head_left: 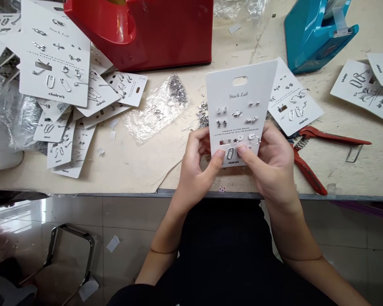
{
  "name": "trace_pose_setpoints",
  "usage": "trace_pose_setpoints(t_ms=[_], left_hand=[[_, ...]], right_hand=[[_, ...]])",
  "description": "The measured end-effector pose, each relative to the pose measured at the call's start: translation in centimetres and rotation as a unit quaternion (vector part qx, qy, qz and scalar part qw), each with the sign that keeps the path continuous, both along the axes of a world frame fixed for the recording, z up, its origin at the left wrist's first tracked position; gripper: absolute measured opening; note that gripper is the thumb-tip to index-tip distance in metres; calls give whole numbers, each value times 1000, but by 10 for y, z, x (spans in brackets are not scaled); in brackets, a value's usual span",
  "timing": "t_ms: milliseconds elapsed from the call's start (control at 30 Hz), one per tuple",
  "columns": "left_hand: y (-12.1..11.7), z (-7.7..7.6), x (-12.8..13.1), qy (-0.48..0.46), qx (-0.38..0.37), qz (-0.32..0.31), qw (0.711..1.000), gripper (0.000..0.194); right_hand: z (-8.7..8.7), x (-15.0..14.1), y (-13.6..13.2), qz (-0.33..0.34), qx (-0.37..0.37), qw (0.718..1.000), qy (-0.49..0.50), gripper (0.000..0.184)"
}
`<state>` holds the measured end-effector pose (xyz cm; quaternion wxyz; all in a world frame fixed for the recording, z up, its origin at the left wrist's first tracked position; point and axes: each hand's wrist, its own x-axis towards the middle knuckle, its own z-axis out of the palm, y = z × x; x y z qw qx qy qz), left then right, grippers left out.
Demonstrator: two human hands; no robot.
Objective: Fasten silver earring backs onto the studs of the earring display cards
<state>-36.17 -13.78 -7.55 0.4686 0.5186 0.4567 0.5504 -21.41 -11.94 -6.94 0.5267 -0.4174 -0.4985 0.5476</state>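
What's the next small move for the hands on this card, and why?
I'd slide the right hand's thumb off the bottom row of the card, probably toward the edge. It partly hides a piece beside the oval link, so that spot can't be checked. The left hand grips the other side, so the card should stay supported.

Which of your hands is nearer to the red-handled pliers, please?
The right hand: it is just left of the pliers, while the left is farther left.
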Motion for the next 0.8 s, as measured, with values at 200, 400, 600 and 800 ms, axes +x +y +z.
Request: trace_pose_setpoints(t_ms=[200,400,600,800], left_hand=[[0,2,0,-7,-43,-16,999,25],[0,2,1,41,-1,25,999,15],[2,-5,-2,123,105,42,986,5],[0,8,1,175,212,82,958,20]], right_hand=[[3,-1,0,4,18,999,-31,13],[4,-1,-1,1,11,999,-36,10],[0,0,-2,-12,76,996,-51,18],[11,-2,-5,-80,207,966,-130,11]])
